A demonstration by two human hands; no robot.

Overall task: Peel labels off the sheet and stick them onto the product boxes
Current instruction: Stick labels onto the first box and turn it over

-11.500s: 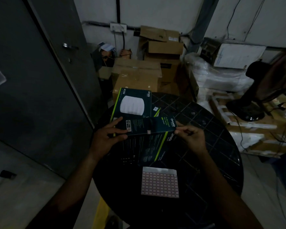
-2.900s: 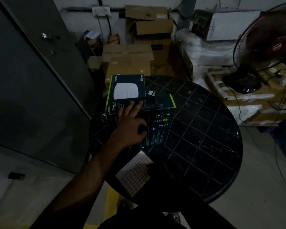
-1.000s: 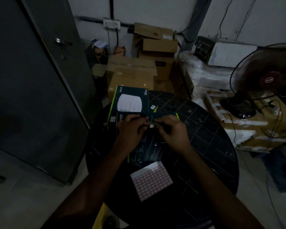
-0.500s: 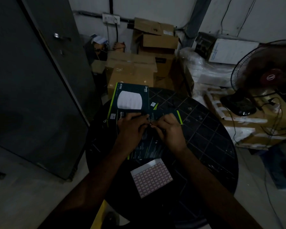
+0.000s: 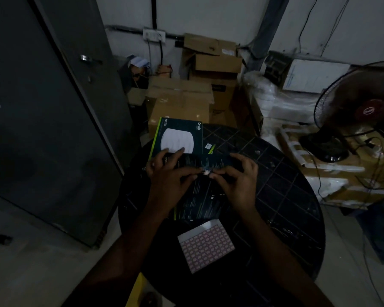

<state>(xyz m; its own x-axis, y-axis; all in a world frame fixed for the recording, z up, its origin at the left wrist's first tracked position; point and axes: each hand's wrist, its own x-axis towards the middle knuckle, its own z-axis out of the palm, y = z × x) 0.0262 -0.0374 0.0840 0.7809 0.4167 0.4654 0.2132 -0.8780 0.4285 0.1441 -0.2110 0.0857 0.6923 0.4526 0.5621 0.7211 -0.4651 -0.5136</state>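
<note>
A dark product box [image 5: 200, 202] with green edging lies in front of me on the round black table [image 5: 286, 196]. My left hand [image 5: 169, 180] and my right hand [image 5: 237, 180] rest on its top edge. Their fingertips meet on a small pale label [image 5: 206, 172] at that edge. A second box [image 5: 180, 136], printed with a white round device, lies beyond at the table's far left. The label sheet [image 5: 205, 248], a grid of pinkish labels, lies near the table's front edge below the box.
Brown cartons [image 5: 182, 100] are stacked behind the table. A standing fan [image 5: 353, 111] sits at the right on wrapped packages. A grey metal door [image 5: 53, 107] fills the left. Cables run along the right floor.
Both hands stay on the near box's top edge with the small label between the fingertips; the fingers have spread slightly. The label sheet has not moved.
</note>
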